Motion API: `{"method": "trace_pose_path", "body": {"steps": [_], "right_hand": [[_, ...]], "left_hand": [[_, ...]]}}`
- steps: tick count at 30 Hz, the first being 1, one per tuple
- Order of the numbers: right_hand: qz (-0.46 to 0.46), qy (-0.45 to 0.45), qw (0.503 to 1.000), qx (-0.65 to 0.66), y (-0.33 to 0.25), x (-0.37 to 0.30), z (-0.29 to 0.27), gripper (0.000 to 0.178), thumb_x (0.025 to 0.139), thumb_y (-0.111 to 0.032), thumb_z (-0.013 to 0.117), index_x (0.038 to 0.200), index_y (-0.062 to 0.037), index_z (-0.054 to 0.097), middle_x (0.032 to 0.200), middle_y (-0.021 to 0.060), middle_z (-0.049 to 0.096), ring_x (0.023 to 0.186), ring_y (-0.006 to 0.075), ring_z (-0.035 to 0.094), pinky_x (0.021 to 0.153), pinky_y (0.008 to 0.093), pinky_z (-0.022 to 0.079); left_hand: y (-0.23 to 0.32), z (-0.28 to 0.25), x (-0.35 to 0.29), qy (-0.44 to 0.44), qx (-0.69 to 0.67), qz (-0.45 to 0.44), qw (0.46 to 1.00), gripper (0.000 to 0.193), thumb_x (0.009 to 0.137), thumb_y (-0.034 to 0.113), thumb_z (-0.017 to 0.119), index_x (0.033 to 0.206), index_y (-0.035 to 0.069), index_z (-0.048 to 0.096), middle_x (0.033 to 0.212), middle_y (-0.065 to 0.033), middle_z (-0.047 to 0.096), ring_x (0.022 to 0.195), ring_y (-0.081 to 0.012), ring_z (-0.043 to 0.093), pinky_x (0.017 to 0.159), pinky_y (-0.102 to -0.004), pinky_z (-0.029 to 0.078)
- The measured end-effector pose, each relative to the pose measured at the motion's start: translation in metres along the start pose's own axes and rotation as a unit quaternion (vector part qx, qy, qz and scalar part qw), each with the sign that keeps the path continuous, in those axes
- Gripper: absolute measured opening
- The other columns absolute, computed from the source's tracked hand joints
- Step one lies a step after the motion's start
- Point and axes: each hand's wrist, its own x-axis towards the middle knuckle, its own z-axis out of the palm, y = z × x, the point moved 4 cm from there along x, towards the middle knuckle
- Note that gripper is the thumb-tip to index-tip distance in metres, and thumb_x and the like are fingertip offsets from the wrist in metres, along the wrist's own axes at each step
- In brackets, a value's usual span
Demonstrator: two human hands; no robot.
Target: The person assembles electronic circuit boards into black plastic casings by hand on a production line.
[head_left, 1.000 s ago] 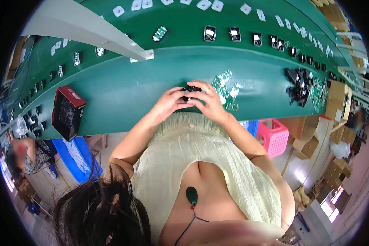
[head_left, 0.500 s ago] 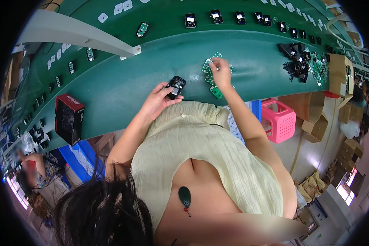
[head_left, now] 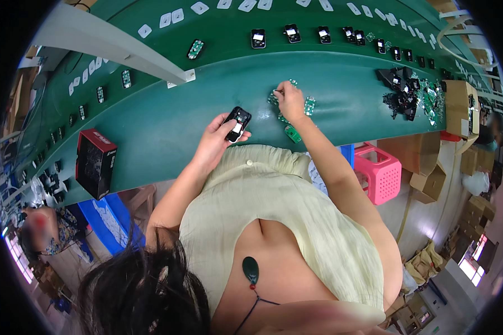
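A black handheld device casing [head_left: 237, 124] with a small white screen rests in my left hand [head_left: 213, 137]. The thumb lies across its front, and the fingers wrap behind it. Over a loose group of small green circuit boards [head_left: 309, 105], my right hand [head_left: 292, 103] reaches down with thumb and fingertips together. Whether a board is between those fingertips I cannot make out, since the hand covers part of the group. Nearer to me, a larger green board [head_left: 292, 133] lies by my right wrist.
A row of similar black devices [head_left: 258, 38] runs along the bench's far strip. A grey metal arm [head_left: 117, 47] crosses at the left, above a black and red box [head_left: 96, 162]. Black casings [head_left: 402, 89] are heaped at right, near a cardboard box [head_left: 462, 109]. A pink stool [head_left: 383, 176] stands below.
My right hand has shifted left over the circuit boards, uncovering a board on its right. The casing in my left hand is slightly turned. The whole view has tilted a little.
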Motion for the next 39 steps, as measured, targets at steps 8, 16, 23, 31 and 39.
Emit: {"method": "trace_pose_path", "body": {"steps": [8,16,23,31,39], "right_hand": [[-0.032,-0.147,0.883,0.445,-0.102,-0.011,-0.084,0.019,0.077,-0.005,0.062,0.094,-0.0055,0.053,0.086,0.0010,0.058,0.079,0.0092,0.053,0.067,0.0228,0.042],[0.213,-0.229,0.718,0.621,-0.110,-0.037,-0.080,0.015,0.085,-0.014,0.057,0.096,-0.0042,0.054,0.089,0.0009,0.059,0.083,0.0075,0.053,0.071,0.0235,0.044],[0.187,-0.073,0.837,0.510,-0.105,-0.031,-0.122,0.019,0.082,-0.014,0.058,0.099,-0.0036,0.057,0.072,0.0028,0.058,0.058,0.0064,0.053,0.051,0.0209,0.043],[0.065,-0.062,0.840,0.535,-0.140,-0.044,-0.171,0.021,0.085,-0.006,0.052,0.104,-0.0010,0.045,0.083,0.0045,0.055,0.069,0.0088,0.053,0.059,0.0211,0.044],[-0.027,-0.101,0.849,0.518,-0.160,-0.053,-0.160,0.018,0.084,-0.007,0.056,0.098,0.0006,0.049,0.085,0.0072,0.055,0.069,0.0112,0.054,0.060,0.0219,0.044]], "left_hand": [[-0.001,0.016,-0.003,-0.125,0.306,0.124,0.935,0.021,0.083,0.011,0.053,0.102,0.002,0.055,0.102,-0.0057,0.054,0.092,-0.0131,0.052,0.081,-0.0264,0.041],[0.017,0.027,-0.021,-0.117,0.196,0.082,0.970,0.024,0.088,0.010,0.045,0.109,0.000,0.047,0.096,-0.0083,0.057,0.083,-0.0175,0.060,0.075,-0.0278,0.047],[0.032,0.029,-0.031,-0.016,0.101,0.070,0.992,0.019,0.090,0.015,0.043,0.103,0.000,0.045,0.089,-0.0136,0.059,0.070,-0.0184,0.061,0.059,-0.0259,0.050],[0.042,0.028,-0.031,0.027,0.065,0.146,0.987,0.019,0.089,0.014,0.042,0.101,0.000,0.046,0.084,-0.0124,0.060,0.062,-0.0172,0.060,0.050,-0.0249,0.048],[0.040,0.026,-0.035,0.012,0.010,0.101,0.995,0.018,0.090,0.012,0.040,0.102,0.001,0.047,0.086,-0.0091,0.059,0.068,-0.0176,0.060,0.054,-0.0264,0.050]]}}
